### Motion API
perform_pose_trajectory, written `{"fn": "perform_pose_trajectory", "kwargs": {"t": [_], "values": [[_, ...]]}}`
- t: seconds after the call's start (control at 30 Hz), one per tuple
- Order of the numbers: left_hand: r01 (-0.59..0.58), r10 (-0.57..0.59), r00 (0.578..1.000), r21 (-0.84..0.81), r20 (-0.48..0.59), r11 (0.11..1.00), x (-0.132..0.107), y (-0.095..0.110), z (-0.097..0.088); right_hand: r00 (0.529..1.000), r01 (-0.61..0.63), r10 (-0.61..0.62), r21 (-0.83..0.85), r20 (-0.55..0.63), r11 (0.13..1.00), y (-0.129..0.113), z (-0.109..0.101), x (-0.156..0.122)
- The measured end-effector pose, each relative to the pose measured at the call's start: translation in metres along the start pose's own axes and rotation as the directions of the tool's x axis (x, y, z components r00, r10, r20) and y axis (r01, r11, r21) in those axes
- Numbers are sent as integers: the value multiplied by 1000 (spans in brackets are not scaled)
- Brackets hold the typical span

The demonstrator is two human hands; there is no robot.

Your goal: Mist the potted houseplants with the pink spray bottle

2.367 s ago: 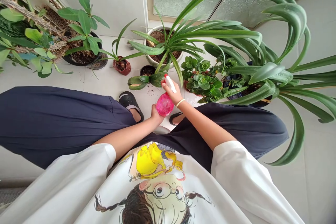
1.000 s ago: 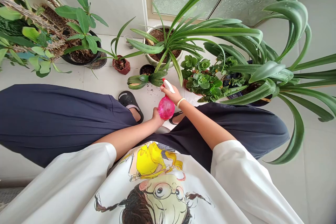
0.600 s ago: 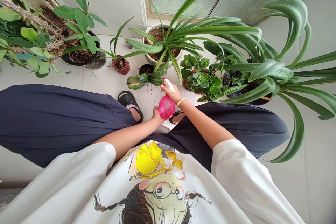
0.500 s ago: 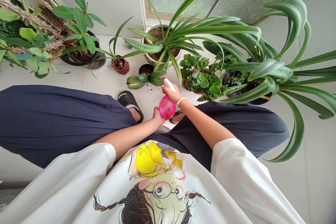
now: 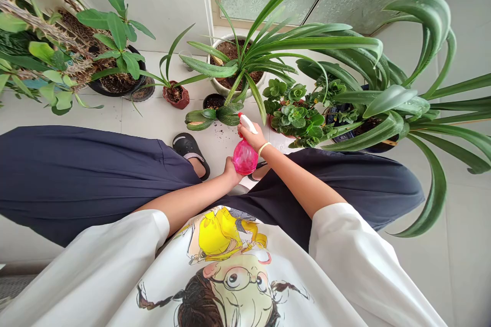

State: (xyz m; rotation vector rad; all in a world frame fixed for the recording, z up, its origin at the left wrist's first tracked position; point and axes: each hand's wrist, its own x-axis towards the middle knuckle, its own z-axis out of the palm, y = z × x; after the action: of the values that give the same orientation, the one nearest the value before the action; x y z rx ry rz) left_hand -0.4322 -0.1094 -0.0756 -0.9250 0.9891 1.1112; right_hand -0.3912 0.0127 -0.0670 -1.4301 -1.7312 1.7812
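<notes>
A pink see-through spray bottle with a white and red spray head is held between both hands over the floor. My right hand is closed around its neck and spray head, with the red nozzle facing away from me. Supporting the bottle's round body from the left is my left hand, its fingers partly hidden behind the bottle. Just beyond the nozzle lies a low plant with thick broad leaves, in a small black pot. Crumbs of soil are scattered beside it.
A strappy-leaved plant fills a white pot behind. Rosette succulents and a large arching plant stand right. A small reddish pot and a thorny plant in a black pot are left. My black clog is near the bottle.
Hardly anything differs. The bottle and both hands have shifted very slightly to the right, and the grip stays the same.
</notes>
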Motion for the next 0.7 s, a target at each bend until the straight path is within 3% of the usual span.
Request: {"fn": "perform_pose_trajectory", "kwargs": {"t": [0.1, 0.23, 0.47, 0.7], "values": [[-5, 5, 1000, -1, 27, 1000, -4, -1, 1, 1000, 4, -4, -8, 6, 1000, -1, -1, 0], [-9, 10, 1000, 30, -30, 1000, 1, 0, -3, 997, 53, -54, 7, 53, 999, -5, -3, -2], [22, -22, 1000, 29, 12, 999, 5, -4, -7, 999, -51, 51, -47, -8, 998, 2, 0, 0], [-2, 2, 1000, -4, -4, 1000, 13, 1, -11, 995, 79, -76, -43, 65, 996, 2, 2, -1]]}}
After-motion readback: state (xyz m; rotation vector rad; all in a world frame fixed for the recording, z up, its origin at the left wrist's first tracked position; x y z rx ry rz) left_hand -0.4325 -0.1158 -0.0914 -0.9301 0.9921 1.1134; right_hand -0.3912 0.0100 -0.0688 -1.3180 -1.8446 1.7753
